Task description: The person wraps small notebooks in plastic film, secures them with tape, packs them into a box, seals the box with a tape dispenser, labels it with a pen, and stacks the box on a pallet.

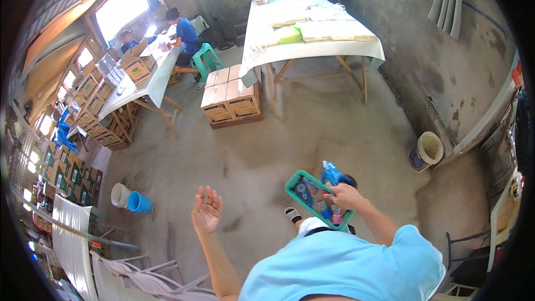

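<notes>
My right hand [344, 196] grips the rim of a green plastic basket [292, 192], held tilted in front of my body. Small mixed items lie inside it, among them dark, blue and reddish pieces too small to name. Just beyond that hand is a shiny blue packet [331, 173]; whether my fingers touch it I cannot tell. To the left, my left hand [207, 210] is raised with its palm showing, its fingers stretched out and nothing in it.
Stacked cartons [232, 96] stand by a white-covered table [251, 58] bearing flat packs. Two people sit at a longer table [125, 100] at the far left. A white bucket [120, 195] and blue bucket [139, 203] stand left, a pail [426, 151] right.
</notes>
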`<action>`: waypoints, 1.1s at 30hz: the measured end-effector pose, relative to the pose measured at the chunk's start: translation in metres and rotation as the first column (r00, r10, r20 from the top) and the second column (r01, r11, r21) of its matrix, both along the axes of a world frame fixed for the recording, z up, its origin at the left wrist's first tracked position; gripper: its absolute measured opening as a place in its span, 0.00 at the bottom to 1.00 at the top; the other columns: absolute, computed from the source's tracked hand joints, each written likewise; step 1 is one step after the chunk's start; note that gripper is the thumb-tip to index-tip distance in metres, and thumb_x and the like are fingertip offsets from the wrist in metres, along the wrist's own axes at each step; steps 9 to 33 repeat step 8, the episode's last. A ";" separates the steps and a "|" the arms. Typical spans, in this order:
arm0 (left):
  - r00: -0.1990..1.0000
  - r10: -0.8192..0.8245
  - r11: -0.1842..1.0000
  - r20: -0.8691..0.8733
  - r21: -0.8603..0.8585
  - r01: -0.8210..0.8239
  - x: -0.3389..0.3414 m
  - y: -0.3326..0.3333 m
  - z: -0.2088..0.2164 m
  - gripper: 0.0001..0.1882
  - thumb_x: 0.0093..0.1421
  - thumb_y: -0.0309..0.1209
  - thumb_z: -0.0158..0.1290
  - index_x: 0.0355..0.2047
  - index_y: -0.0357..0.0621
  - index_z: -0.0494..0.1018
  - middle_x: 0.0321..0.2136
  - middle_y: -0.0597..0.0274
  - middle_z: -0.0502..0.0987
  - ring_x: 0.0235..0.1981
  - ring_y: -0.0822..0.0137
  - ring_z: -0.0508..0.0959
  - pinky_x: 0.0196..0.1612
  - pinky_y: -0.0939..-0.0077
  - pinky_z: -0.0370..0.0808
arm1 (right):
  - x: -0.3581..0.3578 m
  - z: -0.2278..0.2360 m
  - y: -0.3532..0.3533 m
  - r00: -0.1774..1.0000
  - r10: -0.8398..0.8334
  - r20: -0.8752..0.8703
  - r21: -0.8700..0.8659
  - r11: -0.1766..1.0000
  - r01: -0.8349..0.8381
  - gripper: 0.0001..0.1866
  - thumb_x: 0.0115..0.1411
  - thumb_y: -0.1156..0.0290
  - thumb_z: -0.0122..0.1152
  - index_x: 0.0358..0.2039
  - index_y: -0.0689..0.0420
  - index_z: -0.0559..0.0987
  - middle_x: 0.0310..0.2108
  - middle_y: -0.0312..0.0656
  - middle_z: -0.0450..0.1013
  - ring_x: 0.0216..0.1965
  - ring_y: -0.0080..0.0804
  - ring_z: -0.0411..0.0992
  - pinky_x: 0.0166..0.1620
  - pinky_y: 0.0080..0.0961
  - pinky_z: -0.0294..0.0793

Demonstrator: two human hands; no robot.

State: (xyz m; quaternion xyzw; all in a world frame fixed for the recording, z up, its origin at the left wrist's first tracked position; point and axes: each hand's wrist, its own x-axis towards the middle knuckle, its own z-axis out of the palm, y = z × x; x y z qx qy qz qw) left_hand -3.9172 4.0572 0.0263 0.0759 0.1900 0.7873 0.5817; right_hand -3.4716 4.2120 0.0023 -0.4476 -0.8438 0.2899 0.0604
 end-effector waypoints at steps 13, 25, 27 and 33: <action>0.948 0.286 0.590 -0.139 -0.754 -0.289 -0.222 0.040 -0.229 0.25 0.64 0.42 0.54 0.61 0.57 0.67 0.56 0.65 0.71 0.58 0.62 0.69 0.58 0.47 0.68 | -0.332 0.047 0.185 0.949 0.308 -0.070 -0.067 0.948 -0.313 0.20 0.65 0.52 0.53 0.53 0.43 0.77 0.28 0.55 0.73 0.33 0.51 0.74 0.36 0.45 0.71; 0.948 0.286 0.590 -0.139 -0.754 -0.289 -0.222 0.040 -0.229 0.25 0.64 0.42 0.54 0.61 0.57 0.67 0.56 0.65 0.71 0.58 0.62 0.69 0.58 0.47 0.68 | -0.332 0.047 0.185 0.949 0.308 -0.070 -0.067 0.948 -0.313 0.20 0.65 0.52 0.53 0.53 0.43 0.77 0.28 0.55 0.73 0.33 0.51 0.74 0.36 0.45 0.71; 0.948 0.286 0.590 -0.139 -0.754 -0.289 -0.222 0.040 -0.229 0.25 0.64 0.42 0.54 0.61 0.57 0.67 0.56 0.65 0.71 0.58 0.62 0.69 0.58 0.47 0.68 | -0.332 0.047 0.185 0.949 0.308 -0.070 -0.067 0.948 -0.313 0.20 0.65 0.52 0.53 0.53 0.43 0.77 0.28 0.55 0.73 0.33 0.51 0.74 0.36 0.45 0.71; 0.948 0.286 0.590 -0.139 -0.754 -0.289 -0.222 0.040 -0.229 0.25 0.64 0.42 0.54 0.61 0.57 0.67 0.56 0.65 0.71 0.58 0.62 0.69 0.58 0.47 0.68 | -0.332 0.047 0.185 0.949 0.308 -0.070 -0.067 0.948 -0.313 0.20 0.65 0.52 0.53 0.53 0.43 0.77 0.28 0.55 0.73 0.33 0.51 0.74 0.36 0.45 0.71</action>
